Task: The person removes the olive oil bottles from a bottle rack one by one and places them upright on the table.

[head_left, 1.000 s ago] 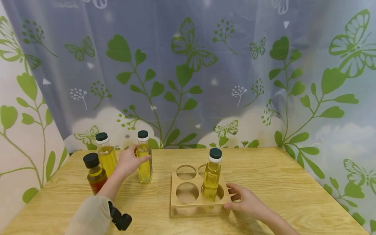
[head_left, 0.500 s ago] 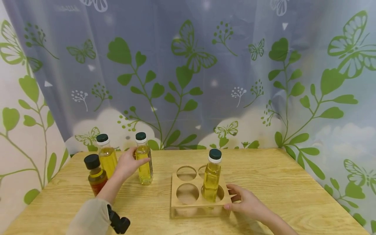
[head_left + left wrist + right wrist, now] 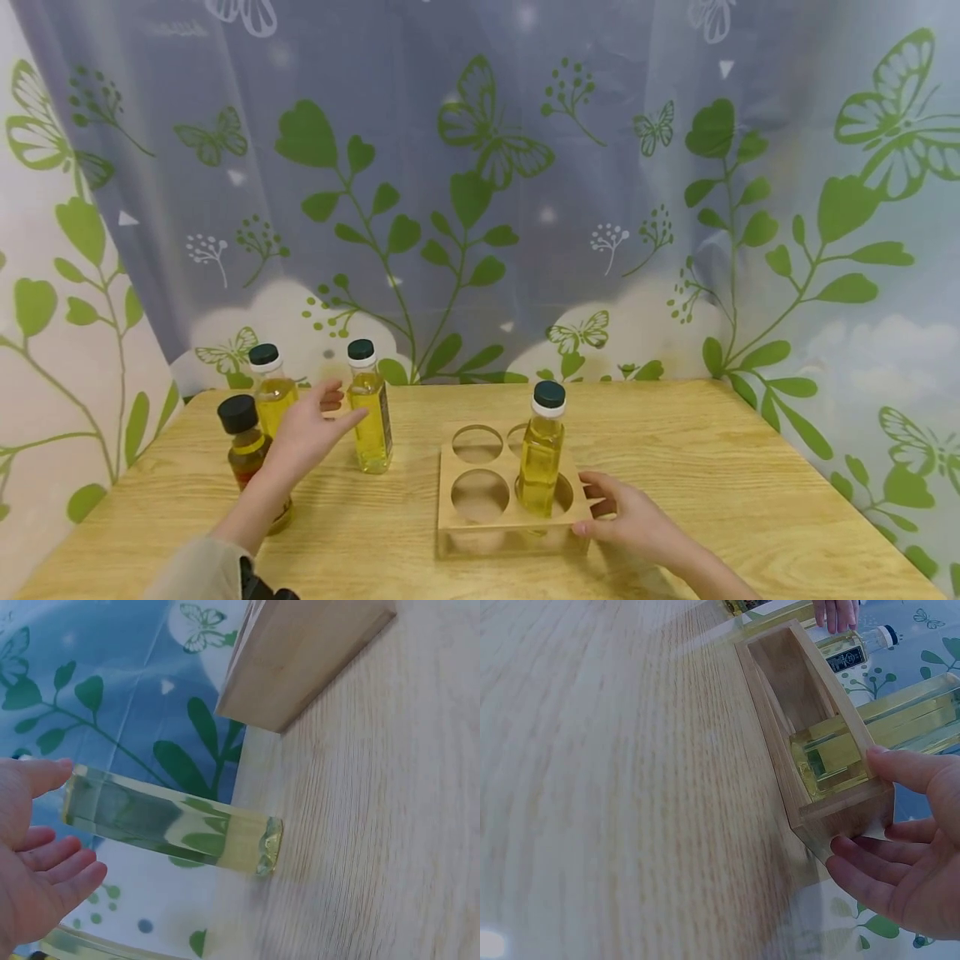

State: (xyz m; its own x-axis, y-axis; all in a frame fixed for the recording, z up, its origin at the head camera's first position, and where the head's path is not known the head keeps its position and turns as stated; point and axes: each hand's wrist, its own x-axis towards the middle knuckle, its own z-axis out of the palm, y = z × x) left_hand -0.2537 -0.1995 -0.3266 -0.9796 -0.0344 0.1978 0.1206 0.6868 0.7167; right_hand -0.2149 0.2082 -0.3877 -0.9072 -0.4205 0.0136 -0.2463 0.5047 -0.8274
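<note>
In the head view, my left hand point(image 3: 307, 429) is beside an oil bottle point(image 3: 371, 425) with a dark green cap, upright on the table. Its fingers are spread and off the glass; whether the thumb tip touches the bottle I cannot tell. My right hand point(image 3: 630, 517) holds the right end of a wooden bottle rack point(image 3: 480, 523), thumb at the front corner and fingers along the side, as the right wrist view shows too. Another oil bottle point(image 3: 541, 458) stands in the rack's front right hole. The front left and back left holes hold nothing.
Left of my left hand stand a third oil bottle point(image 3: 274, 400) and a black-capped bottle point(image 3: 246, 446) with a red label, partly behind my forearm. The wooden table point(image 3: 675, 442) ends at a patterned curtain point(image 3: 420, 250).
My left hand has loosened from the oil bottle and drawn back to the left, and the bottle stays standing. My right hand and the rack have not moved.
</note>
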